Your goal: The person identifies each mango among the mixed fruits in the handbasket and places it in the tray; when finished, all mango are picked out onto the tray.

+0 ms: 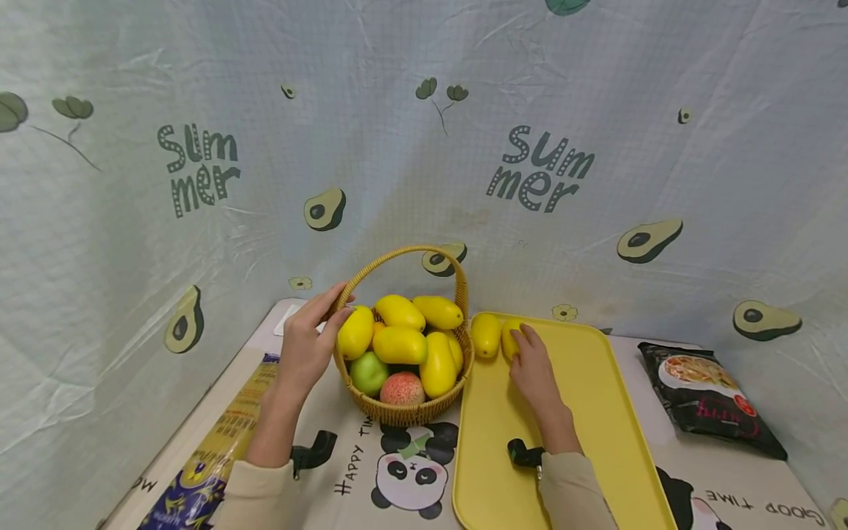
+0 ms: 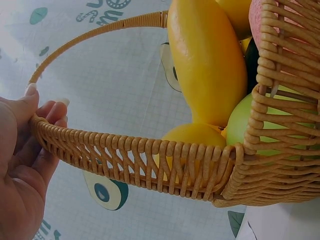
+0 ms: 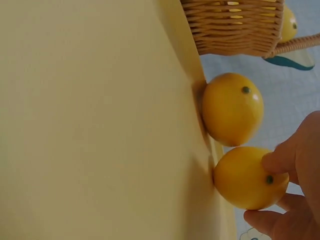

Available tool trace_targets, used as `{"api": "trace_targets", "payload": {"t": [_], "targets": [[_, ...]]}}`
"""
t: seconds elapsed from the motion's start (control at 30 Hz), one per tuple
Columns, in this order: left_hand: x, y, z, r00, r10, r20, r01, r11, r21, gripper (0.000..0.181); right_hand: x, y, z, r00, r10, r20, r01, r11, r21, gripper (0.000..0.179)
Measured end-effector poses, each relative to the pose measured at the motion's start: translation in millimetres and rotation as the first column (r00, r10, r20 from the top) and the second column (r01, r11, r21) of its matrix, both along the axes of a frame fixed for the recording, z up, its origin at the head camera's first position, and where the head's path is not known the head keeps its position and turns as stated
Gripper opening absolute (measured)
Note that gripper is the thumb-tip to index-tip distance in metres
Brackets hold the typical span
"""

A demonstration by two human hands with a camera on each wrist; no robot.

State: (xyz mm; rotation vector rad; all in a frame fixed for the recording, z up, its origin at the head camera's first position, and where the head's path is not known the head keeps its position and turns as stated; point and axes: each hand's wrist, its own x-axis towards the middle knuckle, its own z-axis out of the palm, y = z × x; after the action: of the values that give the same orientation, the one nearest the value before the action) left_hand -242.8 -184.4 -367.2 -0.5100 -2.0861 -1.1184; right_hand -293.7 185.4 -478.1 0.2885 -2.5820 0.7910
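A wicker basket (image 1: 404,416) holds several yellow mangoes (image 1: 400,344), a green apple (image 1: 368,374) and a reddish peach (image 1: 403,389). My left hand (image 1: 310,338) grips the left side of its arched handle (image 2: 100,142), thumb and fingers around the weave. To the right, my right hand (image 1: 535,372) pinches a mango (image 3: 242,180) at the far end of a yellow tray (image 1: 589,419). The thumb lies on the mango's upper side and fingers reach beneath it in the right wrist view. A second mango (image 1: 486,335) lies beside it, near the tray's left corner.
Right of the tray lies a black food packet (image 1: 712,401). A long gold and purple packet (image 1: 205,464) lies along the table's left side, by my left forearm. A printed curtain (image 1: 397,147) hangs behind the panda-patterned tabletop (image 1: 358,449).
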Motion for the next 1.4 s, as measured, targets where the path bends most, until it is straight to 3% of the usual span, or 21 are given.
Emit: {"api": "trace_targets", "payload": {"t": [0.57,0.9,1.2,1.4], "targets": [[-0.7,-0.1,0.2,1.0,0.0,-0.005,0.0,1.0,-0.01,0.044,-2.7,-5.2,0.9,1.0,0.01,-0.029,-0.01,1.0,-0.018,0.043],[0.0,0.0,0.4,1.0,-0.008,-0.004,0.008,1.0,-0.005,0.044,2.5,-6.2,14.3,1.0,0.003,0.027,0.0,0.996,-0.094,0.046],[-1.0,-0.5,-0.7,1.0,-0.002,-0.001,0.002,1.0,-0.016,0.044,14.7,-39.4,41.2,0.992,0.122,-0.016,-0.124,0.983,-0.135,0.049],[-1.7,-0.8,-0.6,1.0,0.0,-0.006,0.0,1.0,-0.013,0.044,27.8,-73.8,52.1,0.962,0.26,-0.088,-0.271,0.951,-0.151,0.049]]}}
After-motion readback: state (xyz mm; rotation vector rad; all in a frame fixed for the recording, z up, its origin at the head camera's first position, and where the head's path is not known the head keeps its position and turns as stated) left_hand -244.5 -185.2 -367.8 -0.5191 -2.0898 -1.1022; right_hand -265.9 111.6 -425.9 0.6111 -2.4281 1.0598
